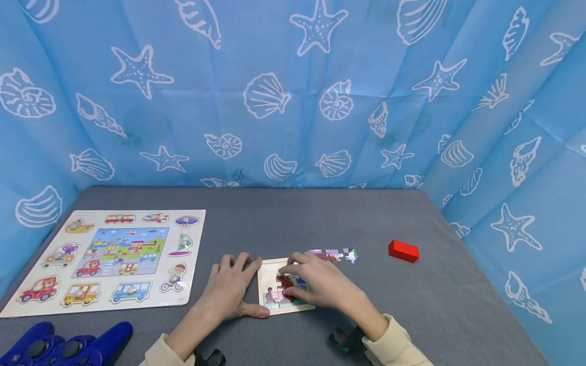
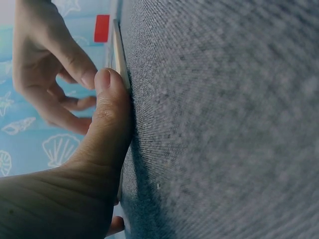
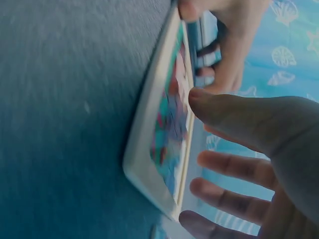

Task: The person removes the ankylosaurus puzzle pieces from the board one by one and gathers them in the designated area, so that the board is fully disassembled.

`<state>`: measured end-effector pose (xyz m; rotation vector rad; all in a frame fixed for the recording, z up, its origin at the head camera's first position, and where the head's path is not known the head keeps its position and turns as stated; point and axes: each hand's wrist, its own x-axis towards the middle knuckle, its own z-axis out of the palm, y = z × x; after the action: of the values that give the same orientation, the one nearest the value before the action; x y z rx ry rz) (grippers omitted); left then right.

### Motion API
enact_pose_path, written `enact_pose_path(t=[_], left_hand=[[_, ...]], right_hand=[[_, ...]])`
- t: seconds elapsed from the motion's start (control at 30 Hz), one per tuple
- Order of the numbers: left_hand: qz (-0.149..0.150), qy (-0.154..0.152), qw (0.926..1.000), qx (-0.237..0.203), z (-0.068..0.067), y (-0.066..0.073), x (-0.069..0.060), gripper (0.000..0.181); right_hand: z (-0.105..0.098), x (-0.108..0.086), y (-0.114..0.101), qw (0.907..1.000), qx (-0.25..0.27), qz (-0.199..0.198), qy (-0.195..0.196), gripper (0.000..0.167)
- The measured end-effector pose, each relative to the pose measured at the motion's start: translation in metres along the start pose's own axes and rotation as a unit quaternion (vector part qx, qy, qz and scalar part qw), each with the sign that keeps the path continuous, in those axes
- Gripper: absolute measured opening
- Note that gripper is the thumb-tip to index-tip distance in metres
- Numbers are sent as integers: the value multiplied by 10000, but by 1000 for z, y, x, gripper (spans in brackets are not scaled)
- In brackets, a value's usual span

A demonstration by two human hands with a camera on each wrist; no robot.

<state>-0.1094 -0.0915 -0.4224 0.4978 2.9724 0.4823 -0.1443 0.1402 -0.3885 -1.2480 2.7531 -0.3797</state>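
A small wooden puzzle tray (image 1: 270, 267) lies on the table, partly filled with colourful jigsaw pieces (image 1: 276, 297). Bare wood shows in its upper left part. At the tray's left side, my left hand (image 1: 231, 292) holds it, thumb by the near corner and index finger by the far one. My right hand (image 1: 322, 282) hovers over the tray's right half and hides part of the picture. In the right wrist view its thumb (image 3: 224, 109) and fingers are spread, and no piece shows between them. Loose jigsaw pieces (image 1: 336, 255) lie just beyond the right hand.
A large peg puzzle board (image 1: 194, 259) with vehicle shapes lies at the left. A blue game controller (image 1: 68, 348) sits at the near left edge. A red block (image 1: 404, 251) is on the right of the grey table (image 1: 439, 315). A blue shell-print curtain (image 1: 293, 132) hangs behind.
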Motion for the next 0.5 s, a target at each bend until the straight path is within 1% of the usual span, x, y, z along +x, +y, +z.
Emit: enact_pose_path(t=[0.17, 0.27, 0.5], left_hand=[[-21, 8, 10000, 20, 1, 0, 1, 109], [-27, -14, 10000, 38, 1, 0, 0, 109], [0, -12, 10000, -9, -1, 1, -1, 108]], right_hand=[[8, 5, -7, 9993, -179, -159, -304, 29], [10, 7, -8, 9984, -295, -161, -458, 30], [9, 8, -8, 9981, -346, -119, -490, 33]])
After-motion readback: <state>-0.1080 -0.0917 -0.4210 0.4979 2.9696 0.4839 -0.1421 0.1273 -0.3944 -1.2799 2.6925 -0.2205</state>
